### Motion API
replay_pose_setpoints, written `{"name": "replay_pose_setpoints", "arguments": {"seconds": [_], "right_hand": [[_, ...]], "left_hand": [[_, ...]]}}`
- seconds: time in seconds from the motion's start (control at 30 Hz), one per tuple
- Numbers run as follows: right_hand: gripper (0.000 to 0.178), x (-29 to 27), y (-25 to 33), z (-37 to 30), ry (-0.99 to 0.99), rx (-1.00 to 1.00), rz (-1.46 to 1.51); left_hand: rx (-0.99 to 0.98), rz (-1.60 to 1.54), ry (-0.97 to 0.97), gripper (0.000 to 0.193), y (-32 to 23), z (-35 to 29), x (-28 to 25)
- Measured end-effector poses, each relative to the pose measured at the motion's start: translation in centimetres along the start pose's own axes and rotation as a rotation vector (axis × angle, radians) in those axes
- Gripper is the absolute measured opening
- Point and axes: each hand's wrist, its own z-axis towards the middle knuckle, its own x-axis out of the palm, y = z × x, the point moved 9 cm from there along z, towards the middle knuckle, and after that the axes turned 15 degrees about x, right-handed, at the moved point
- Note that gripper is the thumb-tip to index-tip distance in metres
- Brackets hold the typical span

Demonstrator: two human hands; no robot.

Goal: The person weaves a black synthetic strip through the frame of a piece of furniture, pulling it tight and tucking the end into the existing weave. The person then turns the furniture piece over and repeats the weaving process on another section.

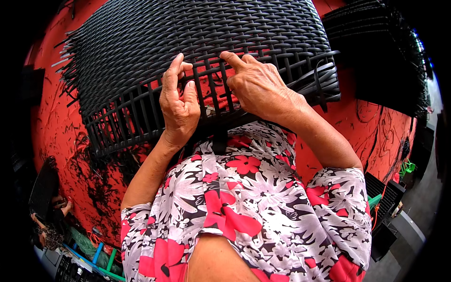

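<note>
Mid-weave on the panel [197, 51]: left hand [178, 105] pinches a strand [205, 89], right hand [256, 84] presses one down, fingers curled. Next move probably needs tucking it under a crosspiece.

No packages, no labels, no signs, no screens in view

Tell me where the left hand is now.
In the head view, the left hand rests on the black woven panel near its unfinished edge, beside the right hand.

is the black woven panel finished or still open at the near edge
Still open: the panel is tightly woven farther up, but by the left hand and right hand bare strips show red gaps.
</note>
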Motion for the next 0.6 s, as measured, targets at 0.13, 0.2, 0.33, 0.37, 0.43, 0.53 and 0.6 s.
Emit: {"name": "replay_pose_setpoints", "arguments": {"seconds": [0.13, 0.2, 0.33, 0.37, 0.43, 0.53, 0.6], "right_hand": [[0.002, -1.3, -1.7, 0.1, -0.112, -0.036, 0.321], [0.003, -1.4, -2.9, 0.1, -0.068, -0.028, 0.513], [0.005, -3.1, -4.3, -0.5, 0.087, -0.025, 0.842], [0.007, -3.5, -4.3, -0.5, 0.153, -0.009, 0.897], [0.010, -4.8, -2.7, -1.1, -0.097, -0.184, 0.625], [0.011, -3.0, -1.4, -0.6, -0.019, -0.041, 0.560], [0.011, -2.8, -0.7, -0.2, -0.166, -0.058, 0.326]], "left_hand": [[0.038, -0.028, -0.031, 0.047, 0.6, 0.1, 0.0], [0.037, -0.022, -0.008, 0.044, 0.5, 0.0, -0.1], [0.231, 0.121, 0.164, 0.043, -1.7, 0.2, 0.9], [0.239, 0.172, 0.190, 0.045, -1.8, 0.0, 1.1], [0.262, 0.269, 0.249, 0.050, -2.2, 0.0, 1.6], [0.244, 0.355, 0.377, 0.061, -2.1, -0.4, 3.1], [0.232, 0.348, 0.390, 0.064, -2.0, -0.5, 3.4]]}}
